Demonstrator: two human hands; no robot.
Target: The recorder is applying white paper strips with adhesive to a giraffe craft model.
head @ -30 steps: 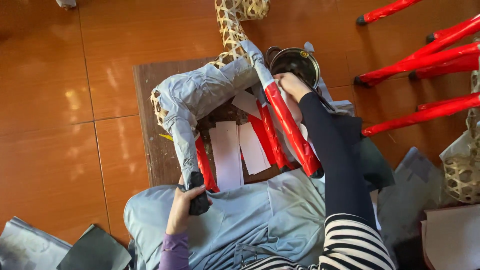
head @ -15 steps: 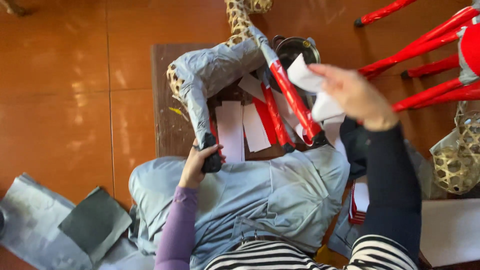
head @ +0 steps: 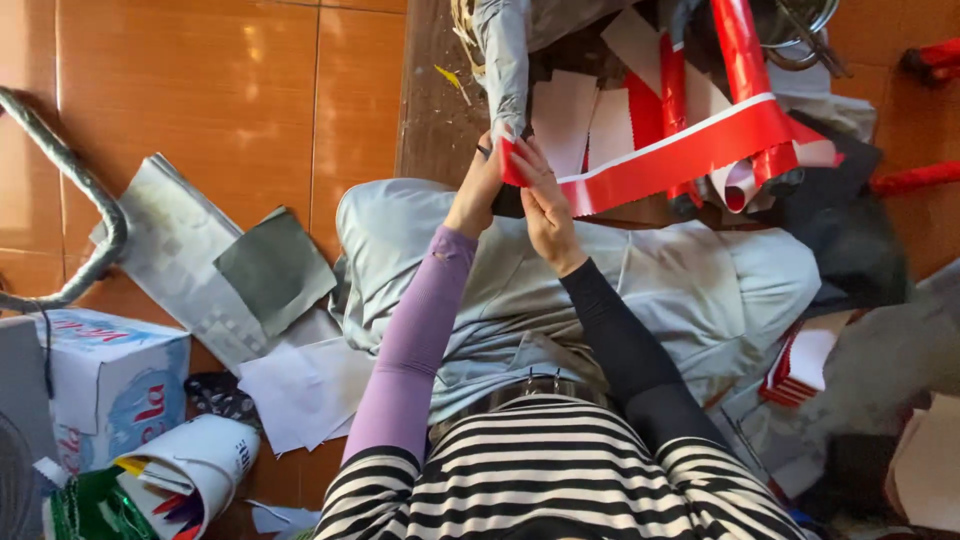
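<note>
A long red strip with a white edge (head: 680,155) runs from the upper right down to my hands. My right hand (head: 545,200) pinches the strip's left end against the grey wrapped leg (head: 505,70) of a frame. My left hand (head: 478,185) grips that same leg end from the left, touching the red strip. Red wrapped bars (head: 735,45) and white paper pieces (head: 565,120) lie behind on a dark wooden board (head: 430,110). My lap is covered by light grey trousers (head: 690,290).
Grey sheets (head: 195,255) and white paper (head: 300,385) lie on the orange tiled floor (head: 190,90) at left. A cardboard box (head: 110,380) and a paper roll (head: 195,465) sit lower left. A curved grey tube (head: 85,190) stands far left. Red strips (head: 800,365) lie right.
My right hand has come down from the upper right and now holds a red strip end at the leg. My left hand stays on the leg. The view has shifted closer.
</note>
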